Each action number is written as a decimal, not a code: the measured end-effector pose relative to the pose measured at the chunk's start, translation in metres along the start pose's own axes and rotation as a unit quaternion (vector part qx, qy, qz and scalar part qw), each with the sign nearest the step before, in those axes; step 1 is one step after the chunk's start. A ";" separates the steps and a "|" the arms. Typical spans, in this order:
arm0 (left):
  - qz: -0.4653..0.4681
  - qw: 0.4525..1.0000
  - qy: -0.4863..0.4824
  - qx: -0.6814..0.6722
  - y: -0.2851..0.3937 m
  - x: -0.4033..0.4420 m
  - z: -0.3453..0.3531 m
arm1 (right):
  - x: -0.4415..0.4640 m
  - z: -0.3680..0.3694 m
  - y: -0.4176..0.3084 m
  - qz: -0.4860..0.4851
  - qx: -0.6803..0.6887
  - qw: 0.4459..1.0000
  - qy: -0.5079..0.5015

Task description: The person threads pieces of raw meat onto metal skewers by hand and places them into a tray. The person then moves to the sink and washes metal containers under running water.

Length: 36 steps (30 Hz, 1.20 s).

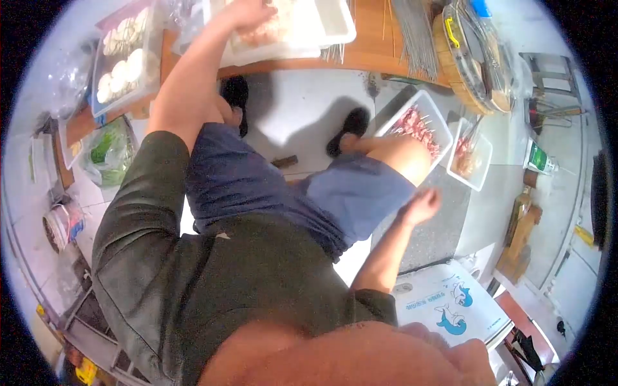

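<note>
My left hand [252, 13] reaches over a white plastic tray [338, 22] on the wooden table, at the top edge of the view. Its fingers bend down at pale pink pieces of meat [267, 31]; glare hides what they grip. My right hand [423, 206] is beside my right knee, fingers curled in, with nothing seen sticking out of it. Just beyond that knee, a white tray [393, 125] on the floor holds red meat on skewers [415, 128]. Next to it, a smaller white tray [479, 170] contains more meat and some thin sticks.
Bundled thin metal skewers [415, 38] lie on the wooden table [370, 61], beside a round wooden-sided vessel [450, 58]. A clear bin [96, 77] with white round items stands at left, above bagged greens [106, 151]. A white box [444, 302] with blue dolphins is at lower right.
</note>
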<state>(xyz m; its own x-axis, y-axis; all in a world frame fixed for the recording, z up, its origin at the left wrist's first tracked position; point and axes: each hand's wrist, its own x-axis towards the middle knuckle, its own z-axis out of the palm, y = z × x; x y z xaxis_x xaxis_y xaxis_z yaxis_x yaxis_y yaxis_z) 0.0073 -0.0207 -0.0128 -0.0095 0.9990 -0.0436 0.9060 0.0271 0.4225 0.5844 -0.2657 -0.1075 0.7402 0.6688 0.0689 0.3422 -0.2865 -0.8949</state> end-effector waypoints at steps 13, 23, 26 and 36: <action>0.026 0.977 0.168 -0.126 -0.039 0.016 0.074 | -0.045 0.129 -0.176 -0.529 -0.279 0.769 -0.226; -0.095 0.909 0.127 -0.386 0.009 0.027 0.066 | 0.065 0.294 -0.231 -0.625 -0.247 0.625 -0.396; -0.173 0.871 -0.029 -0.458 0.002 0.037 0.046 | 0.084 0.340 -0.270 -0.616 -0.242 0.593 -0.458; -0.219 0.330 -0.124 -0.910 0.072 0.028 -0.067 | 0.012 0.448 -0.497 -0.521 -0.290 0.486 -0.640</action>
<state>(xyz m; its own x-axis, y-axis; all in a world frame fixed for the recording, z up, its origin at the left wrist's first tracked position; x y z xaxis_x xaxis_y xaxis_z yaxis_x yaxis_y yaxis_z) 0.0438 0.0119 0.0774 0.2690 0.8574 -0.4387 -0.9156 0.3691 0.1598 0.1638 0.1919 0.1403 -0.8467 0.4312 -0.3117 0.5260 0.7667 -0.3681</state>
